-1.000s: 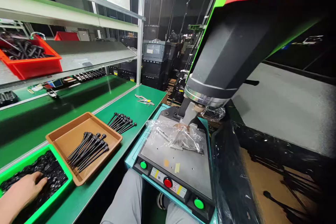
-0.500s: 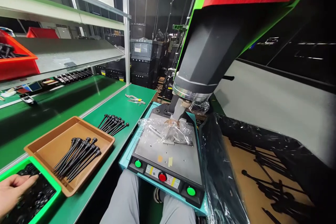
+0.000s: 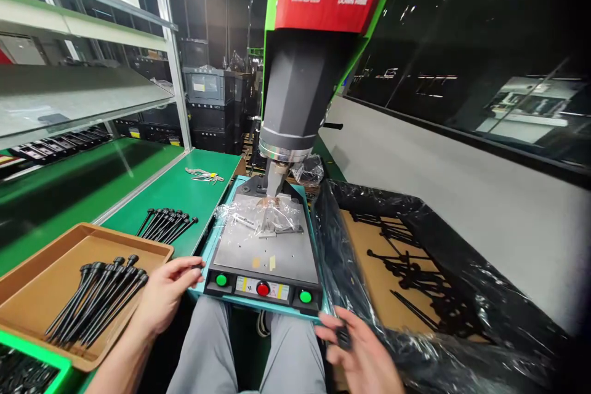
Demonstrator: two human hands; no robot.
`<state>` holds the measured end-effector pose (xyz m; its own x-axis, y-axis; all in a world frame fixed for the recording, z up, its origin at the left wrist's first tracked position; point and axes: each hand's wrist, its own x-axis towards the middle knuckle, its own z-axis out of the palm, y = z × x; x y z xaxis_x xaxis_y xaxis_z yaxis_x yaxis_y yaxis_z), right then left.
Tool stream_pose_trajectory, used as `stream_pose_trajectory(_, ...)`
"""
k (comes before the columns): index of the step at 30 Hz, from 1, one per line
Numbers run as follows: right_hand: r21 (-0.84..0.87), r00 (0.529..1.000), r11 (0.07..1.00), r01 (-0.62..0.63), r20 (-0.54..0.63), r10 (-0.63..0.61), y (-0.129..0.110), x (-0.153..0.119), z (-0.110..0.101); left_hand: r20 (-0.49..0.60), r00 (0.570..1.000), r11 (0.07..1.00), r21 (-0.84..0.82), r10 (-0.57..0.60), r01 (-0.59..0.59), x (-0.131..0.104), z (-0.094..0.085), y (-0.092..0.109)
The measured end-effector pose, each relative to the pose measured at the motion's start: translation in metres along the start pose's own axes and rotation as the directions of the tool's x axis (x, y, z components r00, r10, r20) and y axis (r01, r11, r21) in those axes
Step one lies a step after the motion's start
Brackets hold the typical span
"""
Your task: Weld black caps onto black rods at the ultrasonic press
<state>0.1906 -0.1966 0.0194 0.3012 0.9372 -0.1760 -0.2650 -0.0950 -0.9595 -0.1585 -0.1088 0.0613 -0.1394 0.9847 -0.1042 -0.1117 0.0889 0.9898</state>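
Note:
My left hand (image 3: 166,295) is at the left front corner of the press base, thumb and fingers pinched on a small black part (image 3: 199,266) that is mostly hidden. Beyond the base's right front corner, my right hand (image 3: 357,348) has its fingers closed around a black knob-like piece (image 3: 343,337); motion blurs it. The press (image 3: 295,86) has a grey plate (image 3: 258,252), with clear plastic film (image 3: 277,215) over a fixture under its horn. Beside my left forearm, a brown tray (image 3: 28,271) holds black knob-headed rods (image 3: 99,298).
A green bin (image 3: 64,366) of small black parts sits at lower left. More black rods (image 3: 166,225) and pliers (image 3: 203,174) lie on the green bench. To the right, a carton (image 3: 364,295) lined with black plastic holds black rods. Green and red buttons (image 3: 263,288) line the press front.
My left hand has left the green bin and moved right to the press corner with a small black part. My right hand has come into view with a black piece. The view has turned right.

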Motion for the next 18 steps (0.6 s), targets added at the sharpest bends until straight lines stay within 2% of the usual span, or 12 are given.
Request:
stream_pose_trajectory(2,-0.055,0.980,0.998,-0.012,0.199,0.023,0.009,0.009,0.039,0.084,0.996,0.987,-0.153,-0.034,0.047,0.000,0.030,-0.006)
stream_pose_trajectory(4,-0.197,0.935,0.979,0.043,0.353,0.030,0.016,0.017,0.073,0.153,0.986,0.965,-0.238,-0.074,0.109,-0.003,0.052,-0.009)
stream_pose_trajectory(5,-0.295,0.912,0.947,0.128,0.411,0.005,0.017,0.019,0.085,0.178,0.980,0.955,-0.264,-0.089,0.135,-0.004,0.060,-0.010)
stream_pose_trajectory(7,-0.449,0.869,0.823,0.347,0.484,-0.102,0.015,0.021,0.100,0.207,0.974,0.938,-0.310,-0.094,0.157,-0.008,0.071,-0.011)
stream_pose_trajectory(9,-0.513,0.821,0.687,0.515,0.526,-0.223,0.010,0.021,0.107,0.207,0.975,0.921,-0.361,-0.076,0.148,-0.011,0.076,-0.012)
stream_pose_trajectory(11,-0.517,0.788,0.635,0.573,0.559,-0.256,0.005,0.020,0.109,0.187,0.981,0.905,-0.407,-0.051,0.125,-0.013,0.079,-0.014)
stream_pose_trajectory(14,-0.492,0.770,0.656,0.572,0.599,-0.221,0.002,0.019,0.111,0.165,0.986,0.889,-0.447,-0.025,0.097,-0.014,0.083,-0.018)
stream_pose_trajectory(18,-0.448,0.781,0.722,0.527,0.590,-0.203,0.005,0.020,0.111,0.159,0.987,0.893,-0.441,-0.024,0.093,-0.014,0.086,-0.022)
